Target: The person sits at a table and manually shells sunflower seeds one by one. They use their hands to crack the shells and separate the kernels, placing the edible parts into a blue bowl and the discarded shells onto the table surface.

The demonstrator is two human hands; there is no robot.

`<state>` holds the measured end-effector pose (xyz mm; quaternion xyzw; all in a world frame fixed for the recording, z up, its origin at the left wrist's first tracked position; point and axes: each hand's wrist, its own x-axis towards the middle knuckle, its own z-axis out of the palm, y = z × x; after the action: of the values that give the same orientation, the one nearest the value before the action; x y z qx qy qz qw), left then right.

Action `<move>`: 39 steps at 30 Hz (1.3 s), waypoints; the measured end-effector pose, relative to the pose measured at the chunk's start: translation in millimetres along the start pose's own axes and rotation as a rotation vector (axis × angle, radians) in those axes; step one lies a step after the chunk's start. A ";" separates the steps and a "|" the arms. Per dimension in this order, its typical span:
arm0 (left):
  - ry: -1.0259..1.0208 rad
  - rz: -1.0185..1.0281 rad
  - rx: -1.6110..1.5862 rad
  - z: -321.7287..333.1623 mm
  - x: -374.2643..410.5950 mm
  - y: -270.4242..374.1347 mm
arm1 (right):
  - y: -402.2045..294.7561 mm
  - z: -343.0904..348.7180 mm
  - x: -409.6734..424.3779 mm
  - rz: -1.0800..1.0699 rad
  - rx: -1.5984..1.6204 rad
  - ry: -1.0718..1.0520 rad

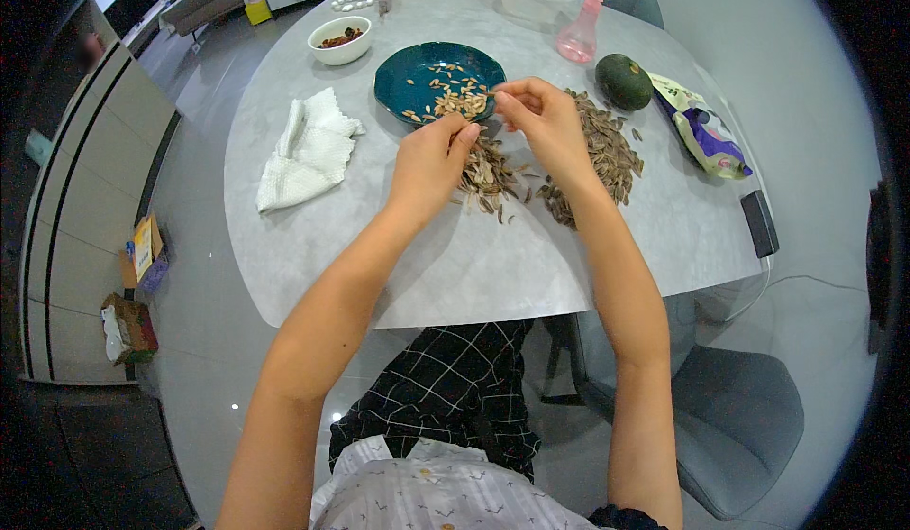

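Note:
A dark teal plate on the grey table holds pale shelled kernels. My left hand is at the plate's near rim, thumb and forefinger pinched together; what they hold is too small to tell. At the plate's right rim, my right hand pinches a small brown seed piece between thumb and fingertips. Beneath and between my hands lies a small heap of seed shells. A larger heap of brown unshelled seeds spreads to the right, partly behind my right forearm.
Left of the plate lies a crumpled white cloth; a white bowl with dark dried pieces stands beyond. A pink spray bottle, a clear plastic tub, a dark green round fruit, a purple packet and a black box are farther right.

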<state>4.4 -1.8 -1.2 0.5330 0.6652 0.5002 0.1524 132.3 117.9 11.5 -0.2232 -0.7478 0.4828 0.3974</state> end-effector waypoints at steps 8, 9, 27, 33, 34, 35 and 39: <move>0.003 -0.006 0.166 -9.0 -3.2 9.7 | -15.1 -30.8 -12.6 0.002 -0.710 0.003; -0.007 -0.001 0.161 -9.1 -3.3 9.4 | -10.3 -38.7 -13.1 0.018 -0.749 -0.029; 0.037 0.021 0.027 -5.1 -2.6 7.8 | -3.8 -40.6 -17.5 -0.069 -0.983 -0.193; 0.064 0.049 0.011 -4.8 -0.5 6.7 | -24.2 -19.9 -15.9 -0.083 -0.540 -0.105; 0.066 0.050 0.008 -5.2 -0.6 5.9 | -28.0 -15.2 -16.5 -0.111 -0.516 -0.126; 0.056 0.052 0.016 -6.5 -1.3 6.9 | -31.3 -10.6 -17.3 -0.138 -0.492 -0.148; 0.045 0.061 0.053 -7.4 -2.4 10.2 | -35.1 1.4 -21.5 -0.198 -0.437 -0.188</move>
<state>5.6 -8.3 9.8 0.5454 0.6651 0.4986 0.1079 145.4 86.5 34.5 -0.1837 -0.8863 0.2870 0.3137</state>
